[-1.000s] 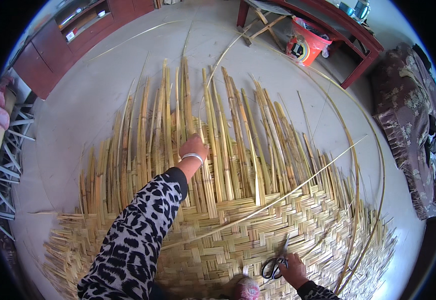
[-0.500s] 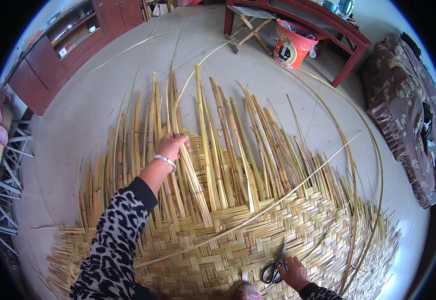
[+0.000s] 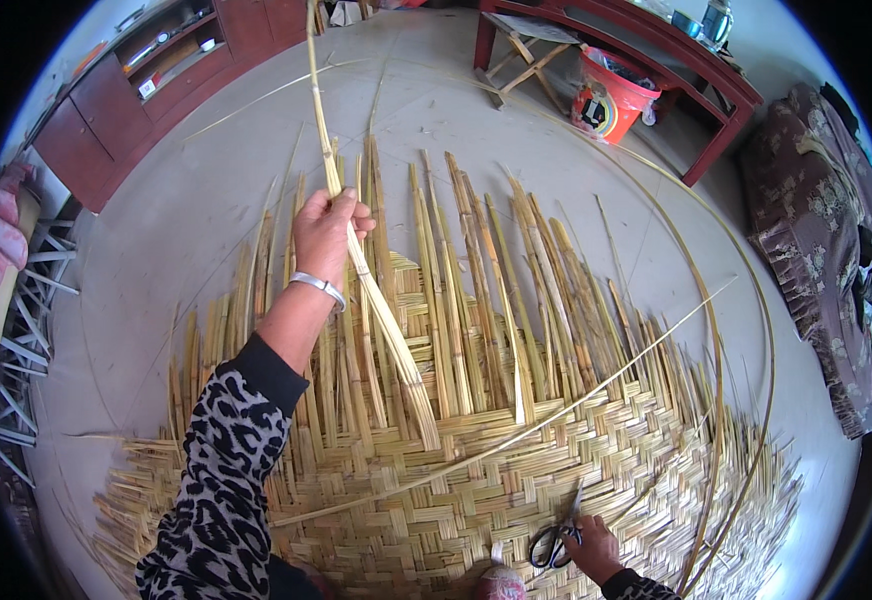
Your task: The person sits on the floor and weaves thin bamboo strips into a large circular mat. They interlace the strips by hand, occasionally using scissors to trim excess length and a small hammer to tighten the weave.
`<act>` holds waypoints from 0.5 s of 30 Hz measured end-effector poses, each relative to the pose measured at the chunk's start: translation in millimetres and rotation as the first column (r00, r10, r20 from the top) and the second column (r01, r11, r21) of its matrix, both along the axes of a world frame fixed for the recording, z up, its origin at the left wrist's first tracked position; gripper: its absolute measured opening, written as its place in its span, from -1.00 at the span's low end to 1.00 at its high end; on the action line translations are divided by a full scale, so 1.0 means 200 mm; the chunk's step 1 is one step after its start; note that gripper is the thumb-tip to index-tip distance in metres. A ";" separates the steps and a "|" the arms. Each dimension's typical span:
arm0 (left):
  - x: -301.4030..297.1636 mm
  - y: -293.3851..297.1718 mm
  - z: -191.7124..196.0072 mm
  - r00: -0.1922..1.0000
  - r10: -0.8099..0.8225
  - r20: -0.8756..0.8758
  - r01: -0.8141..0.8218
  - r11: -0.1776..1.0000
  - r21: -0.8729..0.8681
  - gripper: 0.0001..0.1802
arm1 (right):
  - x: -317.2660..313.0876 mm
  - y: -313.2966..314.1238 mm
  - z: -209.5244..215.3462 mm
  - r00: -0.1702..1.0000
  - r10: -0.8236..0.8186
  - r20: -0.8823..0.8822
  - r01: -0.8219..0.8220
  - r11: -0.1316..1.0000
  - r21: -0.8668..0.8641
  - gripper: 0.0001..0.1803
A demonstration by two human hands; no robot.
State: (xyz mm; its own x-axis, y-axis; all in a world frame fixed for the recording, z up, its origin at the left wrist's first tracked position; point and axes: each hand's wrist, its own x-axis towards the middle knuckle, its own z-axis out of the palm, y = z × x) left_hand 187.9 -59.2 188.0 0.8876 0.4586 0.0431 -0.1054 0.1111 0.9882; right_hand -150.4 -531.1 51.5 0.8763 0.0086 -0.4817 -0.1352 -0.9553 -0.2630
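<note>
A half-woven mat of flattened reed strips (image 3: 476, 460) spreads on the floor before me, its loose strip ends (image 3: 546, 290) pointing away. My left hand (image 3: 331, 235) is closed round a long split reed strip (image 3: 388, 335). That strip is raised at its far end, while its near end meets the woven edge. At the lower right my right hand (image 3: 594, 548) rests low over the mat, fingers closed at the handle of black-handled scissors (image 3: 548, 545), whose blades point away from me. One long thin strip (image 3: 596, 375) lies slantwise across the weave.
Two long strips (image 3: 711, 340) curve over the floor on the right. Beyond stand a red bucket (image 3: 613, 100), a red table (image 3: 716, 135) and a red cabinet (image 3: 91, 130). A patterned cloth cover (image 3: 801, 200) is at right, a metal rack (image 3: 26, 330) at left. My shoe tip (image 3: 501, 583) touches the mat's near part.
My left hand has moved away from me and up, lifting the reed strip so its far end now rises past the top of the view. My right hand stays at the scissors.
</note>
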 end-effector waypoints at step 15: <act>0.00 -0.19 -1.05 0.846 0.017 -0.533 0.294 0.819 0.493 -0.77 | -0.01 0.00 0.00 1.000 -0.008 0.005 0.008 1.000 0.023 -0.58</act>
